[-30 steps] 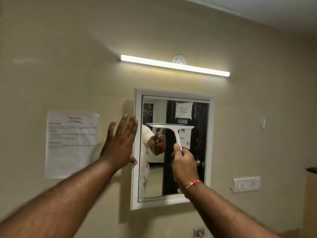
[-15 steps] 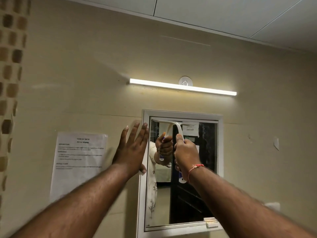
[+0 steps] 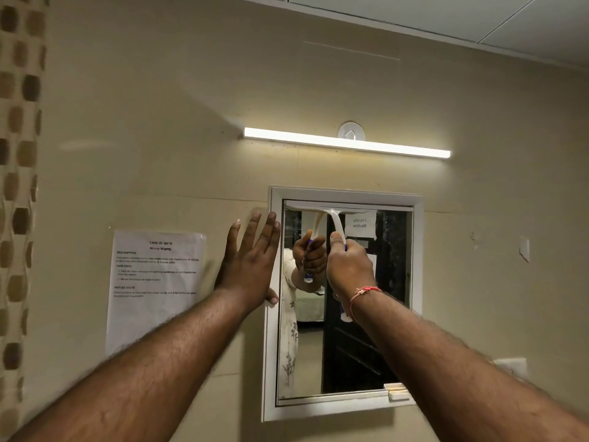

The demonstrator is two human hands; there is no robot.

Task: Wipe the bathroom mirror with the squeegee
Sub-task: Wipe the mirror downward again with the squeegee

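The right hand (image 3: 350,269) is clenched round the handle of the squeegee (image 3: 336,221). The left hand (image 3: 251,263) lies flat and released on the wall, with its thumb at the frame of the mirror (image 3: 306,362). The blade sits just above the right hand, against the top edge of the glass. Its long axis is horizontal, and the handle points down through the fist. I think that if the wrist tilts during the pull, one blade end may lift and leave a streak. The blade also does not reach the side to the right of the right hand.

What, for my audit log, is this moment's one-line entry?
right hand grips squeegee | blade at mirror top | left hand flat beside mirror
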